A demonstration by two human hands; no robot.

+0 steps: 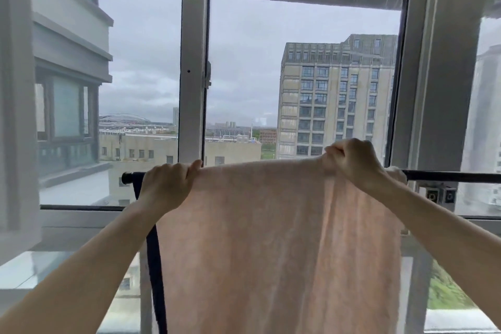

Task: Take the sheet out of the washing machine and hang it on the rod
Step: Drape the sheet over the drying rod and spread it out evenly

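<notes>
The pink sheet (279, 238) hangs over the black rod (450, 177) by the window. The left hand (165, 182) and right hand (352, 160) each pinch its top edge, well apart.

White-framed window (193, 62), grey overcast sky (flat daylight), tall apartment block (336, 97) outside
</notes>
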